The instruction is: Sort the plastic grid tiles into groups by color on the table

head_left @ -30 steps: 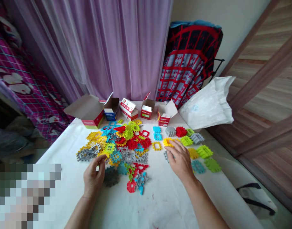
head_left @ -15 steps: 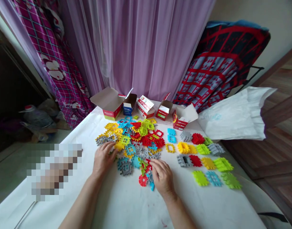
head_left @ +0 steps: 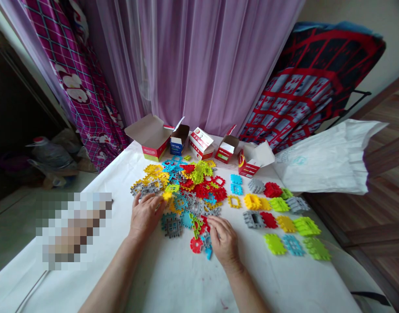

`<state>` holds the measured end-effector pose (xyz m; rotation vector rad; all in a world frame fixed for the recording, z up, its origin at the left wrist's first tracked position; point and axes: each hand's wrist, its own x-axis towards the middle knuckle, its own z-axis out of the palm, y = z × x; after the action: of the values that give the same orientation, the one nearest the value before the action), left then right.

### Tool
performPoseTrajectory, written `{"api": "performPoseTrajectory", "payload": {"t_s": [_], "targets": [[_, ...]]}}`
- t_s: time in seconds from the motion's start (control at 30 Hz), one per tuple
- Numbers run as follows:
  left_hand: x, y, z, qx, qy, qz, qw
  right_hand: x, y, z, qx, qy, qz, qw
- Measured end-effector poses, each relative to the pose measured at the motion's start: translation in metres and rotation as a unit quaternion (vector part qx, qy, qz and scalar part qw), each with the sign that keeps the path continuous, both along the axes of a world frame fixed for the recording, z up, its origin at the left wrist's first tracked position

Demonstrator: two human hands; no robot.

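Head view | left hand (head_left: pixel 145 217) by yellow piece (head_left: pixel 167 195), right hand (head_left: pixel 224 241) by red piece (head_left: pixel 204 223) | fingers curled, grip unclear | far boxes (head_left: pixel 197 150): lettering illegible

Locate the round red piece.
In the head view, the round red piece lies at the pile's near edge, left of the right hand, beside a small blue piece.

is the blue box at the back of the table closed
No, the blue box has its flap up and its dark inside showing.

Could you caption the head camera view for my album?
Two hands at a pile of colourful interlocking pieces, open boxes behind.
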<state>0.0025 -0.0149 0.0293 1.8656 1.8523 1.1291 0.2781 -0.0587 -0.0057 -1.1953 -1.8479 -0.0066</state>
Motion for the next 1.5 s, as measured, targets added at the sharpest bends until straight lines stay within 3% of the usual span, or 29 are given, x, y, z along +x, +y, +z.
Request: {"api": "performPoseTrajectory", "payload": {"t_s": [0.13, 0.23, 0.47, 0.63, 0.97, 1.33, 1.43, 1.5], "targets": [[0.008, -0.005, 0.001, -0.023, -0.105, 0.027, 0.994, 0.0, -0.001, 0.0, 0.002, 0.0, 0.0, 1.0], [0.02, -0.008, 0.0, -0.064, -0.185, 0.01, 0.981, -0.005, -0.001, 0.004, 0.003, -0.009, -0.015, 1.0], [0.047, -0.019, 0.009, -0.185, -0.319, -0.041, 0.929, -0.03, 0.0, 0.044, -0.037, -0.048, -0.01, 0.998], [0.056, -0.025, 0.014, -0.227, -0.364, -0.053, 0.902, -0.038, 0.002, 0.068, -0.066, -0.112, 0.001, 0.991], [0.07, -0.033, 0.021, -0.267, -0.389, -0.101, 0.876, -0.037, -0.006, 0.092, -0.132, -0.209, -0.033, 0.968], [0.104, -0.041, 0.027, -0.269, -0.345, -0.186, 0.88, -0.003, -0.008, 0.119, -0.201, -0.294, -0.019, 0.934], [0.11, -0.045, 0.031, -0.257, -0.321, -0.213, 0.886, 0.033, -0.006, 0.126, -0.198, -0.287, -0.011, 0.937], [0.102, -0.046, 0.028, -0.215, -0.274, -0.207, 0.914, 0.072, 0.002, 0.133, -0.189, -0.277, -0.035, 0.941]]}}
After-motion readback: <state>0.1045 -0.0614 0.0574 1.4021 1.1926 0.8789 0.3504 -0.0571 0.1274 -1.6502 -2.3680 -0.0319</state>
